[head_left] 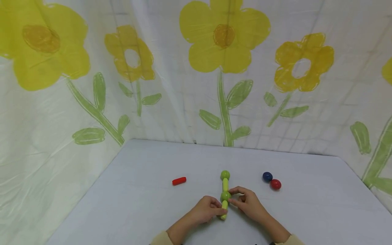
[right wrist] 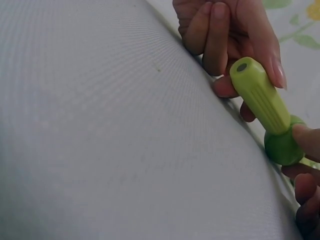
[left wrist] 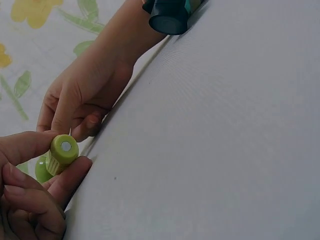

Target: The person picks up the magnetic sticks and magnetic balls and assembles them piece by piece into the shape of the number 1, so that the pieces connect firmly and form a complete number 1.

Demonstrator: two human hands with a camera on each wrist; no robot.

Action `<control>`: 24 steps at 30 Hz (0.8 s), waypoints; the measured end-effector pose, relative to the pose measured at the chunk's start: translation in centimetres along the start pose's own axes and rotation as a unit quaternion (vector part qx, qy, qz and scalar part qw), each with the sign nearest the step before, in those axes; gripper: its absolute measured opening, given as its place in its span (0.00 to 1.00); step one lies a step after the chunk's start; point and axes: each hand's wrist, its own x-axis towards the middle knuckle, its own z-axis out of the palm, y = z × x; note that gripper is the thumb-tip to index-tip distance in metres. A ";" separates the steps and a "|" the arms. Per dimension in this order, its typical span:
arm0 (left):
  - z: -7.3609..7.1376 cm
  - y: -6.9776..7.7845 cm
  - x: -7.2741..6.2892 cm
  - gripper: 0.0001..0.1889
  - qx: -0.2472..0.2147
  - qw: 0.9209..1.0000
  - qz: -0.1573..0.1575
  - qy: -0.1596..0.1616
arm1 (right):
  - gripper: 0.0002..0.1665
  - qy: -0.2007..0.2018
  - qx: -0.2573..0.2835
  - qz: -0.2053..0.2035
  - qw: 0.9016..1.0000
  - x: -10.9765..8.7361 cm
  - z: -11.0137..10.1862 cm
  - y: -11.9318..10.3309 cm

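Head view, lower middle of the frame: a row of green pieces ran up the bench [head_left: 137,204], with the far ball [head_left: 225,175] at its top, then the far rod [head_left: 225,184], the near ball [head_left: 225,196] and the near rod [head_left: 224,210]. The left hand [head_left: 208,210] was clamped, thumb against fingers, on the near rod; the right hand [head_left: 249,205] pinched the near ball.

At the middle left of the left wrist view, the rod's free end showed a pale round disc, probably a magnet. At the lower right of the right wrist view, the rod met the ball, though I couldn't tell how firmly it sat.

The step seemed to be fitting rod to ball. To my mind it called for a steady ball, the rod in line with its middle, and a light push; a sideways twist could have broken the farther joint.

Left of the row lay a red rod [head_left: 179,181]; at the right of the frame sat a blue ball [head_left: 267,176] and a red ball [head_left: 275,184], touching or nearly so. These were well out of the fingers' way; the fingers themselves hid part of the joint. A flowered cloth [head_left: 171,119] hung behind.
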 end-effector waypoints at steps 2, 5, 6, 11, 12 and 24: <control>0.2 0.1 0.0 0.09 0.000 1.000 0.001 0.001 | 0.19 0.002 0.000 0.001 1.000 0.1 0.0 0.1; 0.5 0.2 -0.1 0.09 -0.001 1.000 0.000 0.003 | 0.18 0.005 0.000 0.002 1.000 0.1 0.1 0.2; 0.6 0.2 -0.1 0.09 -0.001 1.000 0.000 0.005 | 0.18 0.006 0.000 0.002 1.000 0.1 0.1 0.2; 0.7 0.4 -0.3 0.10 -0.002 1.000 0.002 0.007 | 0.18 0.006 0.005 -0.002 1.000 0.2 0.1 0.4; 0.7 0.4 -0.3 0.10 -0.001 1.000 0.001 0.007 | 0.18 0.005 0.006 -0.003 1.000 0.2 0.1 0.5; 0.8 0.1 -0.1 0.10 -0.014 1.000 0.012 0.007 | 0.18 0.023 0.000 0.005 1.000 0.0 0.7 0.0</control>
